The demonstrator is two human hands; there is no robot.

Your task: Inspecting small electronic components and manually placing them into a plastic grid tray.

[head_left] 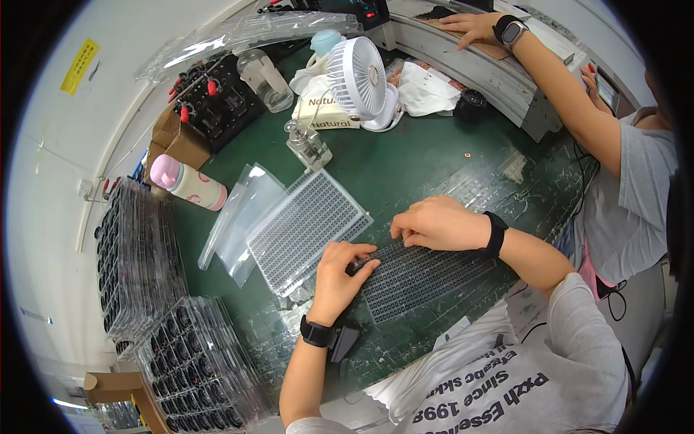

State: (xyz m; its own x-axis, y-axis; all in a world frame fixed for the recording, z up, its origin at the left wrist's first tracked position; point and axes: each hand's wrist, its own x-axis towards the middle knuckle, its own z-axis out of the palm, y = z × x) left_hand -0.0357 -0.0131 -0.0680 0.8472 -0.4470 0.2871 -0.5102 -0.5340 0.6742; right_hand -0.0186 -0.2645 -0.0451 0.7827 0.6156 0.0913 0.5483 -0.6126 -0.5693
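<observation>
A clear sheet with rows of small dark ring-like pieces (423, 286) lies on the green table in front of me. At its upper left corner my left hand (338, 281) pinches a small black part (354, 267) between thumb and fingers. My right hand (444, 223) rests over the sheet's upper edge, its fingers curled together and pointing left. Whatever its fingertips hold, if anything, is too small to make out. Just beyond my left hand lies a white sheet with a similar grid of small pieces (307, 228), partly over clear plastic film (253, 210).
Stacked clear trays of black round parts (195, 369) stand on the left. Farther back are a pink-lidded bottle (191, 182), a glass dispenser bottle (309, 147), a white fan (359, 79) and black fixtures (220, 101). A co-worker's arm (564, 94) reaches over a metal rail (477, 72).
</observation>
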